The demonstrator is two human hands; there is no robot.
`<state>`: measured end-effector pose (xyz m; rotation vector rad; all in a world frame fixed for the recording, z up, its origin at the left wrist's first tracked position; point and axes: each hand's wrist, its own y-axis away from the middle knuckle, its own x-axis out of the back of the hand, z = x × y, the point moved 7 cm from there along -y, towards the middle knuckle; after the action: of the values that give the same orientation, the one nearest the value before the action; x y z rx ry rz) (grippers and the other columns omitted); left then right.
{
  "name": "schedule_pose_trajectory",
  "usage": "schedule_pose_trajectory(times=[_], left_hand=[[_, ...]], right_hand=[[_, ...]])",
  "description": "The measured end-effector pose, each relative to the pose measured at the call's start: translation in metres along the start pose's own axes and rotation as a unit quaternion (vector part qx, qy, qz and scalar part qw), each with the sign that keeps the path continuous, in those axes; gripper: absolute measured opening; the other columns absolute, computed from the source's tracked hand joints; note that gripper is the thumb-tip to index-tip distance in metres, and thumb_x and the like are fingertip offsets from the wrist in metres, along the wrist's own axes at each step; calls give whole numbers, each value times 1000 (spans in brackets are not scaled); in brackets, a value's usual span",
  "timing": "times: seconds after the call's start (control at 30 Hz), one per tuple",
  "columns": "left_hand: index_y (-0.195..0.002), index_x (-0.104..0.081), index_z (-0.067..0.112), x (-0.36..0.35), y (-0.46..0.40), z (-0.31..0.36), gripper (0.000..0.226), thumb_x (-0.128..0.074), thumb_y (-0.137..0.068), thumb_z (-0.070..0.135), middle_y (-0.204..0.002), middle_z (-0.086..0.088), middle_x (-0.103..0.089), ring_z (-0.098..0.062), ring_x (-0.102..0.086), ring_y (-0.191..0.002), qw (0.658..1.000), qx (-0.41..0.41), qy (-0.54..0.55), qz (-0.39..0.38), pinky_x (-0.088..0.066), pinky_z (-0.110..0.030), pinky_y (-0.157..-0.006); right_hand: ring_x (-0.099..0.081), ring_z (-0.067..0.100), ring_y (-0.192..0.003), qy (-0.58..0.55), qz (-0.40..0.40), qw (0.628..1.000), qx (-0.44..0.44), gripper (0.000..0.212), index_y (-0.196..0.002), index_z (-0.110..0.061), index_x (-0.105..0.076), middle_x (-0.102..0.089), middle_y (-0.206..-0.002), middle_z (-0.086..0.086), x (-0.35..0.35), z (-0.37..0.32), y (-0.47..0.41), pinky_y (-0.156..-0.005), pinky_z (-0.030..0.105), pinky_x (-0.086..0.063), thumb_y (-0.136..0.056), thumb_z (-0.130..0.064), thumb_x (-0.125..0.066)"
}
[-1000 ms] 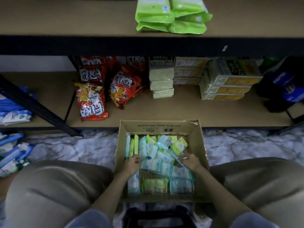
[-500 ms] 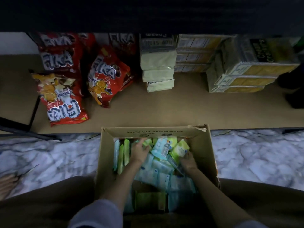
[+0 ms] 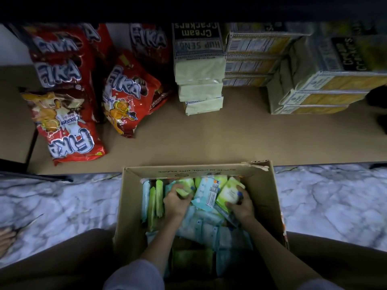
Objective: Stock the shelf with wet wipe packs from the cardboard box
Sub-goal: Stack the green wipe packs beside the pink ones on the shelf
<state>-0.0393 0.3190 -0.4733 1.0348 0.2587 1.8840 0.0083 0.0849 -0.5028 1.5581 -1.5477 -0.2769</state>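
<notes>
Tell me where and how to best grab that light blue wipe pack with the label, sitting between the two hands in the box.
The light blue pack lies tilted on the heap in the cardboard box, its far end raised and free. Probably best to pinch across that upper end from above, thumb on one long edge, fingers on the other; the left hand and right hand crowd its sides.

One view only, from the person's head, looking steeply down and forward. It sits close above the open cardboard box between the knees, with the forearms entering from the bottom edge. The low shelf fills the upper half, its stock reading upside down
</notes>
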Motion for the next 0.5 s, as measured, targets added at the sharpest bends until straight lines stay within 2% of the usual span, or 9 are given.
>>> schedule_pose_trajectory(times=[0.1, 0.17, 0.23, 0.3, 0.33, 0.4, 0.43, 0.47, 0.5], left_hand=[[-100, -61, 12, 7, 8, -2, 33, -77, -71, 8, -94, -6, -66, -21, -61, -85, 999, -19, 43, 15, -45, -22, -70], [-100, -62, 11, 14, 14, -1, 34, -77, -70, 5, -100, -7, -67, -21, -61, -89, 997, -44, 46, 45, -44, -21, -74], [-99, -63, 10, 22, 24, 2, 34, -77, -69, 2, -98, -8, -66, -19, -60, -82, 995, -69, 43, 61, -38, -13, -67], [-95, -62, 16, 30, 36, 9, 34, -74, -70, -4, -89, -6, -61, -11, -52, -62, 993, -88, 51, 53, -37, -8, -54], [-91, -59, 23, 33, 42, 12, 38, -72, -70, -6, -90, -4, -61, -11, -51, -58, 992, -99, 60, 42, -40, -10, -51], [-86, -52, 35, 43, 52, 18, 49, -71, -70, -8, -96, -2, -65, -22, -58, -62, 991, -110, 68, 24, -51, -32, -57], [-85, -51, 38, 49, 57, 21, 52, -71, -70, -8, -97, -3, -66, -26, -61, -67, 991, -112, 76, 16, -53, -39, -61], [-85, -52, 38, 55, 61, 25, 52, -71, -70, -8, -98, -6, -67, -29, -64, -74, 989, -119, 85, 11, -54, -42, -64], [-86, -53, 37, 62, 64, 31, 52, -71, -70, -9, -99, -11, -67, -29, -64, -78, 988, -130, 86, 11, -55, -38, -65]], right_hand=[[-53, 35, -115, -22, -8, 999, 31, 74, -129, -14, -50, -55, -124, 17, -4, -3, 2, -94, 51, -47, -65, 15, -71], [-55, 32, -112, -28, -27, 998, 45, 74, -127, -13, -51, -57, -121, 17, -6, -8, 10, -92, 48, -50, -63, 21, -68], [-56, 32, -111, -17, -35, 997, 65, 73, -127, -12, -52, -58, -121, 16, -2, -12, 18, -90, 47, -51, -64, 22, -66], [-58, 31, -108, -14, -38, 996, 79, 72, -127, -11, -51, -60, -119, 17, 6, -17, 28, -88, 44, -53, -65, 23, -64], [-59, 29, -105, -11, -45, 995, 84, 72, -128, -11, -50, -60, -118, 17, 11, -21, 35, -83, 39, -55, -66, 24, -63], [-58, 23, -95, 5, -64, 993, 99, 73, -130, -9, -48, -61, -112, 16, 20, -33, 49, -63, 18, -54, -67, 27, -60], [-57, 21, -90, 14, -71, 991, 111, 73, -131, -8, -48, -62, -105, 13, 25, -40, 57, -55, 11, -51, -67, 27, -59], [-56, 20, -85, 17, -75, 989, 122, 73, -130, -8, -48, -62, -97, 10, 30, -47, 66, -51, 9, -48, -67, 27, -59], [-56, 18, -81, 20, -79, 987, 137, 72, -130, -7, -48, -61, -91, 7, 36, -56, 76, -49, 9, -47, -67, 27, -59]])
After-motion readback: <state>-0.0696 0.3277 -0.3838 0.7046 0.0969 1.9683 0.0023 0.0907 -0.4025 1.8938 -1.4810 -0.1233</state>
